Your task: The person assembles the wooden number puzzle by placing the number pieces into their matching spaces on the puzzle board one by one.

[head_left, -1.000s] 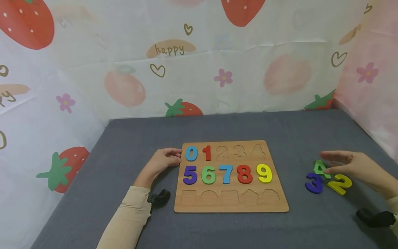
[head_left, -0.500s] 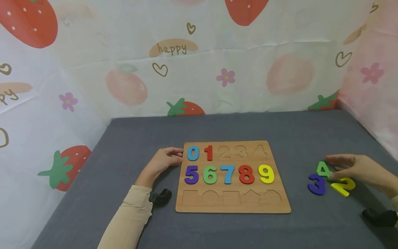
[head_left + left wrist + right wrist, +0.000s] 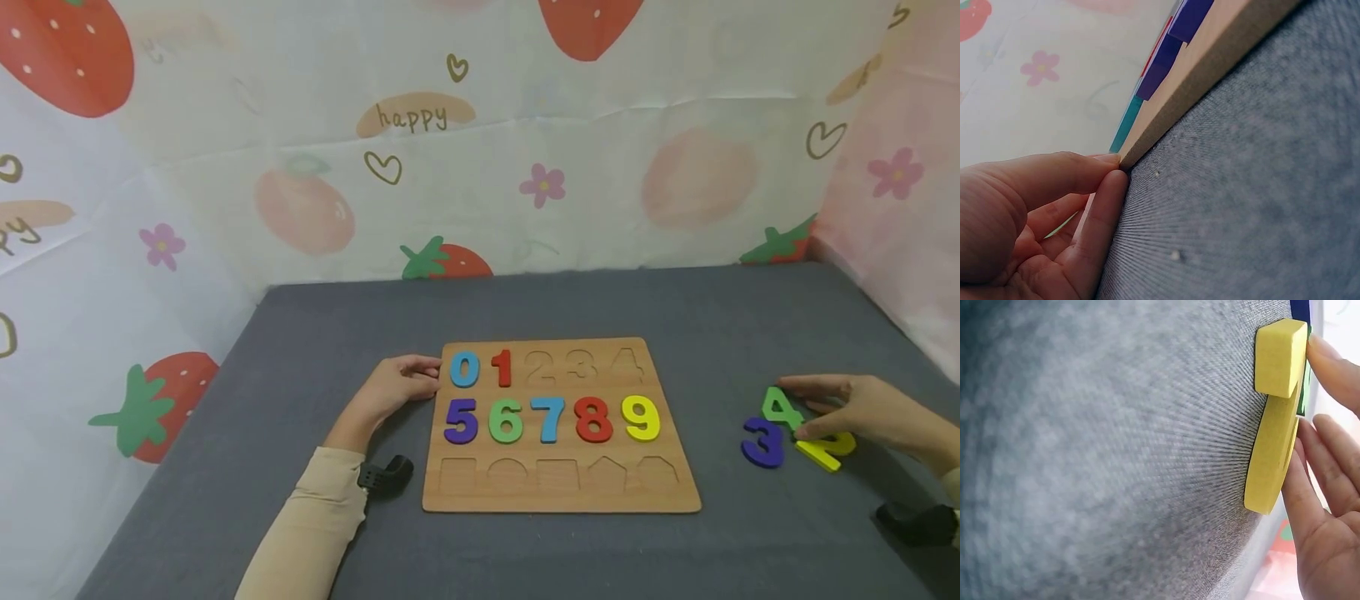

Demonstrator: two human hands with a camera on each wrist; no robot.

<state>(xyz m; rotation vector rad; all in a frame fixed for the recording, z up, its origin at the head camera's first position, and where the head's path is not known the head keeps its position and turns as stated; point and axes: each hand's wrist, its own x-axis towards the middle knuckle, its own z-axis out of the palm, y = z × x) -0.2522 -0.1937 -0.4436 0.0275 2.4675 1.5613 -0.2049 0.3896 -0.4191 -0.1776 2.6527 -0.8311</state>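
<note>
The left hand is at the upper left edge of a wooden number puzzle board. In the left wrist view, its thumb and a finger pinch the corner of the board. The right hand hovers over the loose pieces with thumb and fingers spread apart. Its fingertips are right at the green number 4, and it partly covers the yellow number 2. A purple number 3 lies just left of these. In the right wrist view, the yellow 2 lies in front of the fingers.
On the board, blue 0 and red 1 sit in the top row, beside bare outlines of 2, 3 and 4. Coloured 5 to 9 fill the middle row; shape outlines line the bottom. A printed cloth backs the grey tabletop.
The right hand has lowered slightly toward the green 4 and covers more of the yellow 2. The left hand stays at the board's edge.
</note>
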